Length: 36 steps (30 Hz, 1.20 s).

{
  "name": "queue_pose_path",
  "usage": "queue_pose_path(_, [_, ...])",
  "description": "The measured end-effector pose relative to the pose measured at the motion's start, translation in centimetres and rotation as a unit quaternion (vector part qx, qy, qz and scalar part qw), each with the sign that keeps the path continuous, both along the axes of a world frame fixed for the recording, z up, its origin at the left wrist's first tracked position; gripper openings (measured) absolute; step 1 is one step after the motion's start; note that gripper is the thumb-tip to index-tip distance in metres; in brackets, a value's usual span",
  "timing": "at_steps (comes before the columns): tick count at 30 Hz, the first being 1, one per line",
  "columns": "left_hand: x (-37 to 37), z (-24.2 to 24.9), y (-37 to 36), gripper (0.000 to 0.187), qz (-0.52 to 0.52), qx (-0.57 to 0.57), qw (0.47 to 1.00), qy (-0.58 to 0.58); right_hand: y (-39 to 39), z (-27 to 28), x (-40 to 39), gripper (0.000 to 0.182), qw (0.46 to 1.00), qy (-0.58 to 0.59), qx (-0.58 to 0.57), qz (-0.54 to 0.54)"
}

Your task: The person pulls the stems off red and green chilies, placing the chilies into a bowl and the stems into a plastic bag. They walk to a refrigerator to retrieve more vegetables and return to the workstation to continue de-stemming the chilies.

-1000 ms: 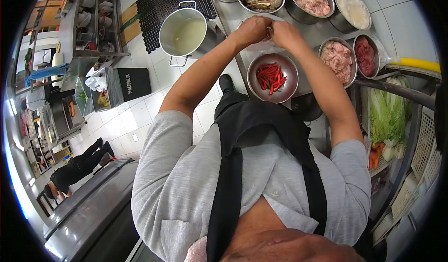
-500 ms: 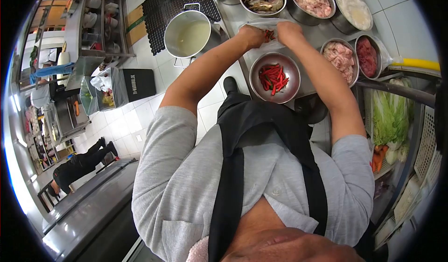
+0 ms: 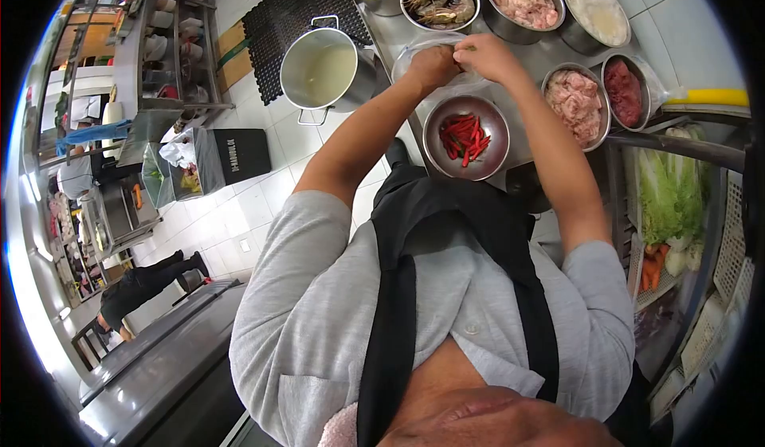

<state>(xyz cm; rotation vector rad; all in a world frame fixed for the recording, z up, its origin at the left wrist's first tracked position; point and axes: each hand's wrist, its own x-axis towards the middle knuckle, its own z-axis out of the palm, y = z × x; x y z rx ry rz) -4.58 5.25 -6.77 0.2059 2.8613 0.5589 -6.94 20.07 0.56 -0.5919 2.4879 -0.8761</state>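
My left hand (image 3: 434, 66) is closed around a clear plastic bag (image 3: 405, 58) above the steel worktop. Beside it, my right hand (image 3: 486, 56) has its fingertips pinched together, touching the left fingers at the bag. What the right fingers grip is too small to make out, though a greenish speck shows there. Just below both hands stands a steel bowl (image 3: 496, 152) with red chillies (image 3: 465, 139) heaped inside. Whatever lies in the bag is mostly covered by my hands.
Beyond the hands stand metal containers of prawns (image 3: 440, 2), pale raw meat (image 3: 523, 1) and a white substance (image 3: 596, 13). More meat (image 3: 575, 106) is at right. A large pot (image 3: 323, 68) stands left. Vegetables (image 3: 673, 200) fill a rack. Another person (image 3: 147, 288) is far left.
My hands have come together; the right moved left to meet the left one. Red chillies visible between them in the bag are now covered. The view has shifted slightly.
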Motion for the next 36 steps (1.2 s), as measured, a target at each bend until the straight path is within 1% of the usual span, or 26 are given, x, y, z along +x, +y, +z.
queue_pose_path(1, [-0.4,-1.7,0.4,0.023,0.0,0.004,1.0,0.001,1.0,0.6,0.3,0.027,0.99,0.0,-0.135,-0.049])
queue_pose_path(2, [-0.7,-3.7,0.7,0.022,-0.01,-0.01,0.999,0.035,2.1,-1.2,0.1,0.029,0.974,0.04,-0.216,-0.048])
queue_pose_path(3, [-1.0,-5.0,0.8,0.021,-0.02,-0.024,0.997,0.069,2.8,0.1,0.6,0.029,0.975,0.041,-0.213,-0.048])
queue_pose_path(4, [-1.1,-4.7,1.0,0.021,-0.02,-0.022,0.997,0.069,3.8,2.6,1.9,0.028,0.966,-0.088,-0.219,-0.103])
queue_pose_path(5, [-1.2,-3.8,1.2,0.02,-0.052,-0.039,0.997,0.052,4.6,4.2,3.3,0.028,0.938,-0.215,-0.222,-0.157])
queue_pose_path(6, [-1.3,-3.0,1.2,0.02,-0.085,-0.057,0.994,0.035,5.3,4.1,4.5,0.028,0.938,-0.214,-0.222,-0.16])
queue_pose_path(7, [-1.6,-2.3,1.1,0.02,-0.088,-0.056,0.994,0.036,6.2,3.7,5.5,0.028,0.921,-0.243,-0.245,-0.179])
queue_pose_path(8, [-2.0,-1.6,0.9,0.023,-0.089,-0.056,0.994,0.006,7.0,3.3,6.4,0.029,0.902,-0.271,-0.269,-0.2])
queue_pose_path(9, [-2.4,-1.5,0.6,0.028,-0.09,-0.058,0.994,-0.025,7.6,3.0,7.3,0.029,0.901,-0.271,-0.272,-0.204])
queue_pose_path(10, [-3.1,-1.5,0.3,0.034,-0.088,-0.055,0.993,-0.048,8.2,2.7,8.2,0.031,0.882,-0.295,-0.297,-0.218])
queue_pose_path(11, [-3.5,-1.4,-0.1,0.034,-0.093,-0.058,0.993,-0.05,8.5,2.3,9.2,0.032,0.861,-0.318,-0.322,-0.231])
queue_pose_path(13, [-4.1,-0.7,-1.2,0.033,-0.14,-0.026,0.987,-0.081,8.9,1.6,10.7,0.032,0.852,-0.318,-0.335,-0.246])
queue_pose_path(14, [-3.9,-0.4,-1.8,0.033,-0.132,-0.009,0.99,-0.053,9.0,1.3,11.2,0.033,0.845,-0.33,-0.336,-0.252])
queue_pose_path(18, [-3.0,3.0,-2.5,0.034,-0.128,-0.019,0.989,-0.076,8.9,-0.1,12.1,0.031,0.829,-0.345,-0.361,-0.253])
queue_pose_path(20, [-2.8,3.4,-3.1,0.033,-0.103,0.037,0.986,-0.127,8.3,-0.5,12.2,0.031,0.828,-0.336,-0.372,-0.251])
queue_pose_path(24, [-2.0,4.6,-3.4,0.032,-0.082,0.085,0.987,-0.109,7.2,0.0,12.1,0.029,0.824,-0.337,-0.386,-0.243])
queue_pose_path(26, [-1.9,4.4,-3.7,0.031,-0.036,0.137,0.978,-0.155,7.1,0.0,12.2,0.029,0.827,-0.332,-0.386,-0.237])
queue_pose_path(27, [-1.9,4.4,-3.8,0.031,-0.036,0.138,0.978,-0.154,7.2,-0.1,12.1,0.028,0.821,-0.34,-0.388,-0.246])
queue_pose_path(29, [-1.5,4.2,-3.8,0.032,-0.066,0.122,0.986,-0.089,7.2,-0.7,12.2,0.028,0.815,-0.348,-0.388,-0.254])
queue_pose_path(30, [-1.3,4.2,-3.8,0.032,-0.065,0.123,0.986,-0.087,6.9,-0.9,12.1,0.028,0.802,-0.342,-0.414,-0.261])
queue_pose_path(31, [-1.0,4.2,-3.9,0.03,-0.037,0.158,0.981,-0.109,6.7,-0.9,11.8,0.028,0.788,-0.336,-0.441,-0.266])
queue_pose_path(32, [-0.7,4.2,-3.9,0.029,-0.01,0.194,0.972,-0.133,6.3,-0.7,11.2,0.028,0.789,-0.336,-0.441,-0.265])
queue_pose_path(33, [-0.3,4.4,-3.8,0.029,-0.009,0.194,0.972,-0.131,5.5,0.1,10.5,0.03,0.781,-0.326,-0.463,-0.262])
queue_pose_path(34, [0.3,4.5,-3.7,0.028,0.021,0.207,0.969,-0.132,4.6,0.8,9.7,0.032,0.773,-0.316,-0.485,-0.259])
queue_pose_path(35, [0.6,4.8,-3.5,0.027,0.051,0.219,0.965,-0.133,3.4,1.5,8.7,0.034,0.785,-0.297,-0.473,-0.268])
queue_pose_path(36, [0.8,4.5,-3.5,0.027,0.051,0.219,0.965,-0.131,2.1,2.0,7.6,0.037,0.797,-0.278,-0.46,-0.275])
